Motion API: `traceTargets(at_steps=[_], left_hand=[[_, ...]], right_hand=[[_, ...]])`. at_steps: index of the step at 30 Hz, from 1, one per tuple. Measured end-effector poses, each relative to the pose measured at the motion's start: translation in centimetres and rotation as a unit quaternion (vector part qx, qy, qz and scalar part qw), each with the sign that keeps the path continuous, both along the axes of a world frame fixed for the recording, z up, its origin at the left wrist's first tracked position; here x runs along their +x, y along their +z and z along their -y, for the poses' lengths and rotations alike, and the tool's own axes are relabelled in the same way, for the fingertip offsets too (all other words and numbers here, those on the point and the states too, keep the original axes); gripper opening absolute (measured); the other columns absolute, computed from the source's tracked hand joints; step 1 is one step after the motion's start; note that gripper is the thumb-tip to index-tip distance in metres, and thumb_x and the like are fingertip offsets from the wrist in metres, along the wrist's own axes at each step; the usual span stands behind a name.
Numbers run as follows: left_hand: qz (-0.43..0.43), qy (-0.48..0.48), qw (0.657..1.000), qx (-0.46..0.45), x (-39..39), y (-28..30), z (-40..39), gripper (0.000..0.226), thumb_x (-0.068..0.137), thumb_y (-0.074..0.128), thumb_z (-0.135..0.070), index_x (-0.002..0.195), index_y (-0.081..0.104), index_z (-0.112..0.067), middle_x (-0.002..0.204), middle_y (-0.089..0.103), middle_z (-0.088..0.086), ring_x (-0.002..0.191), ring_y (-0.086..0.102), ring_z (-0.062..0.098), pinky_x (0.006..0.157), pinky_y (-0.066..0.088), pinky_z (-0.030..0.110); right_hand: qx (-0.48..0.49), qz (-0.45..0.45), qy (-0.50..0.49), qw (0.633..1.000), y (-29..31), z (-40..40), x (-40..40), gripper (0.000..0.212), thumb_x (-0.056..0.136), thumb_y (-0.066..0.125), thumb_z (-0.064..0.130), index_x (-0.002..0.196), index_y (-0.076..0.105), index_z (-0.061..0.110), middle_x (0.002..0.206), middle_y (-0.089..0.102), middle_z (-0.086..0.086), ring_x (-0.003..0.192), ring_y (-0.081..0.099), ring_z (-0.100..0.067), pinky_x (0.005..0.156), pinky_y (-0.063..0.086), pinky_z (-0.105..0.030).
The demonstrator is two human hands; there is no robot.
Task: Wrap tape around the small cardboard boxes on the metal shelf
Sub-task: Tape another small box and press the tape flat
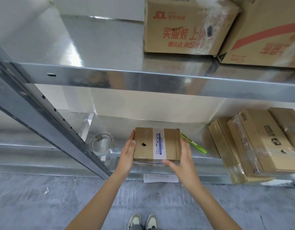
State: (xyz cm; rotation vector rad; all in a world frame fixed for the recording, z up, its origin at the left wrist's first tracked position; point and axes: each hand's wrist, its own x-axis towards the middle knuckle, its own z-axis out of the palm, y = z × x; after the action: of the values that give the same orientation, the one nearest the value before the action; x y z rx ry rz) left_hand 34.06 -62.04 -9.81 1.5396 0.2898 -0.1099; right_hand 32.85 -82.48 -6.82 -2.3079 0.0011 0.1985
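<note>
Keep both flat hands, left hand [127, 152] and right hand [183, 159], pressed against the small box [157, 144]; square it before reaching for the tape roll [102, 143].

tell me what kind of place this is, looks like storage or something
Probably a stockroom or parcel-packing area. Bare metal shelving holds printed shipping cartons, a roll of clear tape sits on the lower shelf, and the hands, left and right, hold a small taped cardboard box.
</note>
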Motion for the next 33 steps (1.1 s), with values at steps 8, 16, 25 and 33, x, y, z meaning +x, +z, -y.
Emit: traceTargets(at_steps=[8,16,25,33], left_hand=[[0.005,-0.006,0.997,0.075,-1.0,1.1,0.0,0.056,0.093,0.017,-0.074,0.142,0.034,-0.055,0.142,0.046,-0.024,0.132,0.040,-0.006,0.107,0.032,0.016],[-0.109,-0.004,0.993,0.043,2.3,-0.4,-1.2,0.035,0.101,0.021,-0.056,0.109,0.055,-0.049,0.110,0.062,-0.018,0.112,0.055,0.009,0.086,0.040,0.018],[-0.049,0.020,0.998,-0.029,3.2,0.0,0.9,0.032,0.106,0.030,-0.034,0.126,0.052,-0.021,0.115,0.063,-0.004,0.097,0.061,-0.005,0.079,0.045,0.013],[-0.035,-0.024,0.999,-0.010,4.0,-0.6,0.2,0.026,0.107,0.030,-0.022,0.110,0.054,-0.015,0.108,0.060,-0.002,0.095,0.058,-0.008,0.081,0.042,0.006]], right_hand=[[-0.024,0.033,-0.123,0.991,2.0,1.0,4.3,0.087,0.061,0.049,0.092,0.115,0.059,0.025,0.106,0.066,0.008,0.098,0.059,-0.014,0.078,0.047,-0.032],[-0.222,0.036,-0.087,0.971,1.2,-2.3,6.5,0.073,0.096,0.038,0.058,0.147,0.030,0.008,0.148,0.041,-0.013,0.133,0.041,-0.028,0.104,0.039,-0.042],[-0.329,0.107,0.121,0.930,0.0,-6.0,6.7,0.057,0.104,0.015,0.044,0.154,0.016,0.016,0.163,0.008,0.002,0.150,0.000,-0.014,0.119,-0.004,-0.043],[-0.301,0.088,0.265,0.912,1.0,-7.1,5.3,0.064,0.101,0.010,0.050,0.155,0.005,0.018,0.163,0.000,0.006,0.147,-0.012,-0.005,0.116,-0.017,-0.047]])
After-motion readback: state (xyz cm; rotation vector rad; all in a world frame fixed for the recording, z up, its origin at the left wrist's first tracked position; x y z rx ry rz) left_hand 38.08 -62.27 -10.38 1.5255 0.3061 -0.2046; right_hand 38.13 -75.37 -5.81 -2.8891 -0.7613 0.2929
